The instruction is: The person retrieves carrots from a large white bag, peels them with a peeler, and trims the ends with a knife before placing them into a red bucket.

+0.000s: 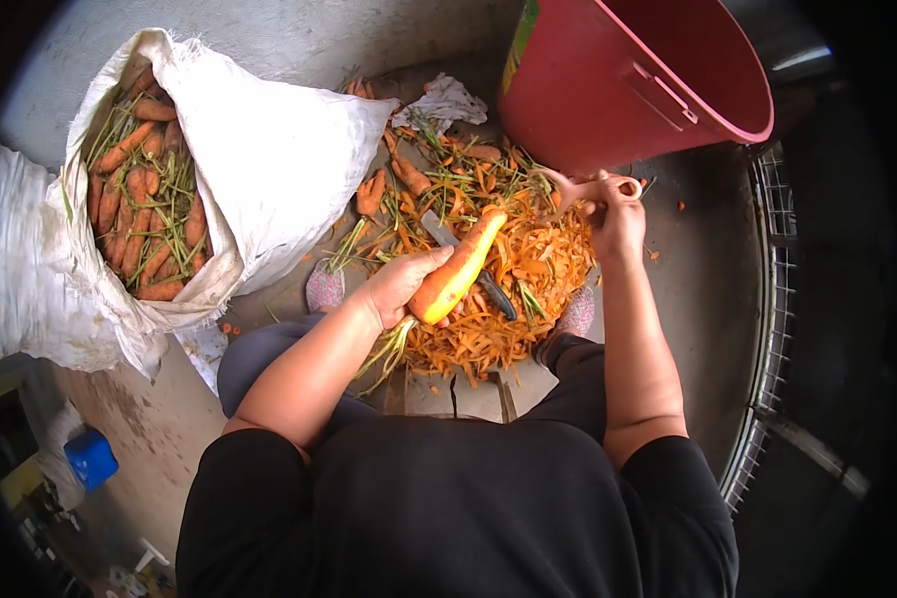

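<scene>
My left hand [405,285] is closed around a large peeled carrot [458,267], its thick end toward me and its narrow end pointing up and right. Green stems hang below that hand. To the right, my right hand [619,221] grips a pale pink peeler [568,189] with a ring at its handle end; the peeler is apart from the carrot. Beneath both hands spreads a heap of orange peelings [543,261] mixed with green stalks. On the heap lies a knife [496,294] with a dark handle, partly hidden behind the carrot.
A white sack [279,125] full of unpeeled carrots [140,214] lies open at the left. A large red bucket [608,95] stands behind the heap at the right. Several loose carrots [409,174] lie beyond the peelings. A metal grille [775,269] borders the right side.
</scene>
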Available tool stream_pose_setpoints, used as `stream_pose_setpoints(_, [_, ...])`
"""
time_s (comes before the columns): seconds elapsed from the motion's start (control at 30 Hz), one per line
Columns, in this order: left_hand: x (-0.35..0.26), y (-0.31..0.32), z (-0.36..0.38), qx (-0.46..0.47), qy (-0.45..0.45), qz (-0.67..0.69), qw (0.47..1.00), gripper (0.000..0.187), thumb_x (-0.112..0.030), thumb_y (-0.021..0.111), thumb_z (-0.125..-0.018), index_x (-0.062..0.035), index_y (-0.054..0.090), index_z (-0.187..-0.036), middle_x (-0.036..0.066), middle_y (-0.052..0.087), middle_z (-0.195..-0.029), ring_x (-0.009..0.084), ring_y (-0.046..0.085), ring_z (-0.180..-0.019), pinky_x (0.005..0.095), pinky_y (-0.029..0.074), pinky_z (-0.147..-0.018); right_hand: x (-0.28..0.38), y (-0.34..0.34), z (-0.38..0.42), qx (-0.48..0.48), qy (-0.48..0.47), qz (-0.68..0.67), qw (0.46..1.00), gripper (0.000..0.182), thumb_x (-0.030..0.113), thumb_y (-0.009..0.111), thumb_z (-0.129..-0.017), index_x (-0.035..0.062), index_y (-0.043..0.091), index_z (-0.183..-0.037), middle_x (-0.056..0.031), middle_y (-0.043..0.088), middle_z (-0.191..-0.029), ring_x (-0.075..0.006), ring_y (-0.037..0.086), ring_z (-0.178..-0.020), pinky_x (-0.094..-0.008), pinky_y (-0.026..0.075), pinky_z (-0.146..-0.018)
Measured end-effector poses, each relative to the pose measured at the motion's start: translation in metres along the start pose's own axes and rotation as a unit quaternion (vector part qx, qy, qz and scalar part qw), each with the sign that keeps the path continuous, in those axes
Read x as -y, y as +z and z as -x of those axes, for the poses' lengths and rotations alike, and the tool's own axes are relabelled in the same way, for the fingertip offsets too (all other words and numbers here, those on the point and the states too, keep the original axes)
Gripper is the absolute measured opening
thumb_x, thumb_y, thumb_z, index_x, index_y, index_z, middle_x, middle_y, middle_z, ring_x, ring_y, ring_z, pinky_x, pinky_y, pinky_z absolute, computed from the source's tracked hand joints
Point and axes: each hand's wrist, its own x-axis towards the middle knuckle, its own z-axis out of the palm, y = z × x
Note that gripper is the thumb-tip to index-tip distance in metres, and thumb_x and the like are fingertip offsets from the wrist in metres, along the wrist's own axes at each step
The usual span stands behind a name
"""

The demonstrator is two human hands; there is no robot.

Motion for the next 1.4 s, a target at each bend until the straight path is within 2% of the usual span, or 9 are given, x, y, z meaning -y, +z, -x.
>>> stream_pose_setpoints(0.2, [0.003, 0.007, -0.005, 0.028, 0.03, 0.047, 0.998, 0.043, -0.039, 0.044, -0.088, -0.0012, 0.052, -0.109, 0.009, 0.06, -0.089, 0.0165, 0.061, -0.071, 0.0277, 0.052, -0.061, 0.0, 0.069, 0.092, 0.403, 0.158, 0.054, 0.9, 0.014, 0.01, 0.064, -0.077, -0.0009, 0.056, -0.078, -0.0094, 0.06, -0.073, -0.0127, 0.056, -0.053, -0.0219, 0.045, -0.042])
stream_pose_setpoints(0.47, [0.005, 0.008, -0.001, -0.002, 0.011, -0.023, 1.0, 0.041, -0.039, 0.046, -0.087, -0.0033, 0.05, -0.107, 0.011, 0.056, -0.083, 0.0213, 0.06, -0.067, 0.0318, 0.052, -0.051, -0.011, -0.015, -0.011, -0.066, 0.016, 0.014, 0.998, 0.014, 0.012, 0.06, -0.081, 0.0015, 0.052, -0.085, -0.0079, 0.058, -0.069, -0.0101, 0.05, -0.045, -0.02, 0.042, -0.039])
stream_pose_setpoints(0.7, [0.009, -0.006, -0.016, 0.056, 0.002, 0.039, 0.998, 0.038, -0.035, 0.044, -0.089, -0.0036, 0.05, -0.11, 0.01, 0.06, -0.085, 0.0175, 0.06, -0.064, 0.0304, 0.052, -0.05, -0.009, 0.064, 0.091, 0.389, 0.158, 0.069, 0.905, 0.014, 0.008, 0.066, -0.074, -0.0002, 0.056, -0.079, -0.0088, 0.06, -0.07, -0.0123, 0.055, -0.049, -0.0211, 0.044, -0.039])
stream_pose_setpoints(0.8, [0.011, 0.002, -0.006, -0.002, 0.013, -0.013, 1.0, 0.038, -0.033, 0.043, -0.09, -0.0014, 0.049, -0.11, 0.012, 0.06, -0.086, 0.0199, 0.061, -0.069, 0.0306, 0.052, -0.053, -0.02, 0.04, 0.056, 0.331, 0.116, 0.075, 0.934, 0.011, 0.011, 0.06, -0.079, 0.0004, 0.056, -0.081, -0.0101, 0.06, -0.071, -0.0128, 0.055, -0.05, -0.0221, 0.045, -0.042])
stream_pose_setpoints(0.93, [0.009, 0.005, -0.005, 0.004, -0.006, -0.012, 1.0, 0.038, -0.036, 0.048, -0.087, -0.0039, 0.05, -0.107, 0.011, 0.058, -0.084, 0.0206, 0.06, -0.069, 0.0329, 0.052, -0.055, -0.014, -0.006, -0.009, -0.092, -0.037, 0.17, 0.98, 0.015, 0.012, 0.061, -0.08, 0.0013, 0.053, -0.088, -0.008, 0.058, -0.069, -0.0101, 0.051, -0.045, -0.0211, 0.041, -0.039])
stream_pose_setpoints(1.0, [0.003, 0.009, -0.001, -0.015, -0.005, -0.021, 1.0, 0.038, -0.037, 0.049, -0.087, -0.0044, 0.05, -0.106, 0.011, 0.058, -0.083, 0.0202, 0.06, -0.068, 0.0327, 0.052, -0.055, -0.015, -0.017, -0.012, -0.082, 0.005, 0.028, 0.996, 0.015, 0.012, 0.061, -0.08, 0.0014, 0.053, -0.087, -0.0076, 0.058, -0.068, -0.0102, 0.051, -0.046, -0.0205, 0.041, -0.039])
stream_pose_setpoints(1.2, [0.003, 0.006, -0.007, -0.036, 0.009, -0.02, 0.999, 0.043, -0.041, 0.043, -0.088, -0.0049, 0.05, -0.11, 0.011, 0.059, -0.087, 0.0193, 0.061, -0.07, 0.0305, 0.052, -0.055, -0.005, 0.061, 0.086, 0.371, 0.106, 0.073, 0.92, 0.015, 0.013, 0.063, -0.078, 0.001, 0.056, -0.082, -0.0086, 0.058, -0.066, -0.0116, 0.052, -0.043, -0.0207, 0.04, -0.037])
stream_pose_setpoints(1.3, [0.011, -0.001, -0.008, -0.02, -0.006, -0.024, 0.999, 0.043, -0.04, 0.04, -0.09, -0.0037, 0.048, -0.112, 0.013, 0.059, -0.086, 0.0206, 0.061, -0.066, 0.0315, 0.052, -0.053, -0.02, 0.052, 0.077, 0.377, 0.142, 0.122, 0.907, 0.015, 0.013, 0.064, -0.077, 0.0004, 0.057, -0.081, -0.01, 0.06, -0.068, -0.0129, 0.055, -0.045, -0.0202, 0.042, -0.038])
stream_pose_setpoints(1.4, [0.012, -0.006, -0.01, 0.008, -0.046, 0.003, 0.999, 0.042, -0.038, 0.042, -0.09, -0.0022, 0.048, -0.11, 0.014, 0.058, -0.085, 0.0229, 0.061, -0.066, 0.0335, 0.052, -0.052, -0.016, 0.018, 0.024, 0.171, 0.074, 0.053, 0.981, 0.015, 0.011, 0.06, -0.08, -0.0002, 0.052, -0.086, -0.0107, 0.06, -0.071, -0.0124, 0.052, -0.045, -0.0206, 0.042, -0.038])
